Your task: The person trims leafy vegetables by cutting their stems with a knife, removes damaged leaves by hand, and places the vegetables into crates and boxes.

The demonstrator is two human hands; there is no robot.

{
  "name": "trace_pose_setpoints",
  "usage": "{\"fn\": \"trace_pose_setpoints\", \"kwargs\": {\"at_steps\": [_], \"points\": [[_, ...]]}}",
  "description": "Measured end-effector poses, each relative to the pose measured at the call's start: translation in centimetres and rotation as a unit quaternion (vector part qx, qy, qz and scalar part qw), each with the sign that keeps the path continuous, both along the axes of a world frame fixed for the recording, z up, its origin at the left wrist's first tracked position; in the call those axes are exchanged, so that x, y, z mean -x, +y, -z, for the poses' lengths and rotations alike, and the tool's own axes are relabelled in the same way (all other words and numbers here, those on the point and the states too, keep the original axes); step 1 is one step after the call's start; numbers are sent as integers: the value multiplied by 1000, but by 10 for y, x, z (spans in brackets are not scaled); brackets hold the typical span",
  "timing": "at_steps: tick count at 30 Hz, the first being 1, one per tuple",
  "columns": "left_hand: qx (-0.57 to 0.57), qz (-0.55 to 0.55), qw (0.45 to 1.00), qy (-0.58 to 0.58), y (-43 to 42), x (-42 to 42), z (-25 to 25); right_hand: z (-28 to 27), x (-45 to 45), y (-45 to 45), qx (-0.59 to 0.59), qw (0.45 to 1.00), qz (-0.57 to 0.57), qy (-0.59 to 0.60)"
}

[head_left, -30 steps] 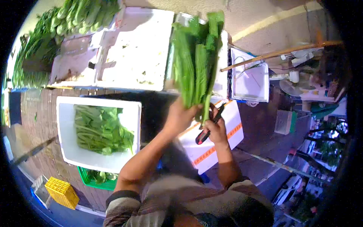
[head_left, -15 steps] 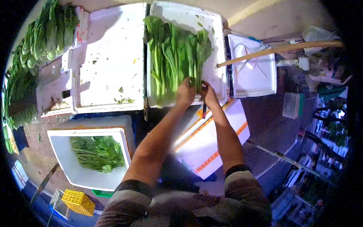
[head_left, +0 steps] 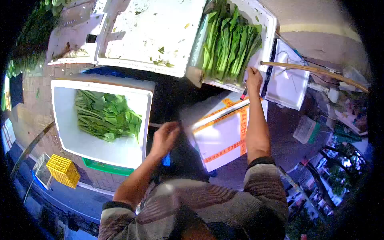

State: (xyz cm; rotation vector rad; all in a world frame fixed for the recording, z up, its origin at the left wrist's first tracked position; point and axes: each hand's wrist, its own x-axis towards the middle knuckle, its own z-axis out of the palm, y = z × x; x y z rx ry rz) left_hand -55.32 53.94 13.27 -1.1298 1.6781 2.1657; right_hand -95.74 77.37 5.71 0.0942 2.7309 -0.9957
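Long green leafy vegetables lie side by side in a white foam tray at the top. At that tray's lower right corner is my right hand, fingers closed round a red and black tool whose handle end shows below them. My left hand hangs lower down, right of a deep white foam box with more greens inside. It touches no vegetables; its fingers are blurred and curled, and whether they are apart is unclear.
A white box with orange tape stands below the tray. A wooden pole juts in from the right over a smaller white tray. Left of the vegetables is a wide white tray with leaf scraps. A yellow crate sits lower left.
The bunch held a second ago now lies in the tray. My left hand has come away from the vegetables, down and left. My right hand has shifted to the tray's right side.
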Motion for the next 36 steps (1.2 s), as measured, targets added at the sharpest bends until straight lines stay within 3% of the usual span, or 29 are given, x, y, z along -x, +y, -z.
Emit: {"fn": "trace_pose_setpoints", "kwargs": {"at_steps": [3,4,7,9,14,15,16,17,18,19,20,21,22,24,25,26,27,29,30,31,32,34,35,36], "points": [[24,-84,996,27,-24,-59,22,4,13,-29,-42,994,-78,62],[38,-83,995,-49,-40,-63,0,8,16,-36,-67,989,-102,82],[77,-159,981,-77,-58,-103,22,47,52,-34,-214,948,-208,109],[48,-254,965,-42,-65,-122,38,78,79,-21,-269,937,-215,54],[120,-312,935,-118,-76,-183,105,81,68,-17,-179,955,-232,39],[160,-255,934,-191,-76,-195,124,81,65,-14,-152,961,-227,50],[215,-189,932,-221,-73,-207,151,66,59,-23,-195,967,-162,-2],[189,-149,932,-271,-74,-206,163,63,51,-27,-126,982,-141,-24],[234,-95,922,-292,-69,-208,185,57,46,-26,18,993,-68,-94],[343,-3,896,-283,-58,-228,226,92,85,20,-32,992,-109,-52],[286,-30,893,-346,-58,-217,219,74,69,23,43,994,-103,-4],[225,-58,885,-404,-56,-201,210,50,53,15,-113,979,-139,102],[212,-54,879,-423,-49,-206,224,7,12,-16,-132,970,-165,116],[192,-44,868,-456,-41,-219,258,17,0,22,-263,882,-340,193],[179,12,877,-446,-43,-221,261,25,-4,44,-313,820,-411,246],[165,68,883,-435,-45,-222,263,1,-49,16,-207,933,-281,92],[150,123,887,-419,-47,-221,264,-29,-102,-21,-90,991,-100,-14],[145,65,915,-371,-51,-220,256,11,-124,19,4,986,-164,-32],[122,33,930,-344,-64,-214,226,14,-159,12,-27,983,-178,15],[99,1,944,-316,-74,-212,200,-12,-197,-23,-39,983,-153,-94],[-38,-88,953,-288,-79,-218,184,-37,-234,-59,-63,969,-127,-201],[-103,-127,955,-247,-93,-225,142,-26,-283,-81,53,951,-190,-240],[-137,-145,954,-225,-96,-230,124,-15,-303,-95,52,941,-241,-230],[-170,-197,950,-173,-94,-238,111,-38,-329,-133,90,925,-278,-244]]}}
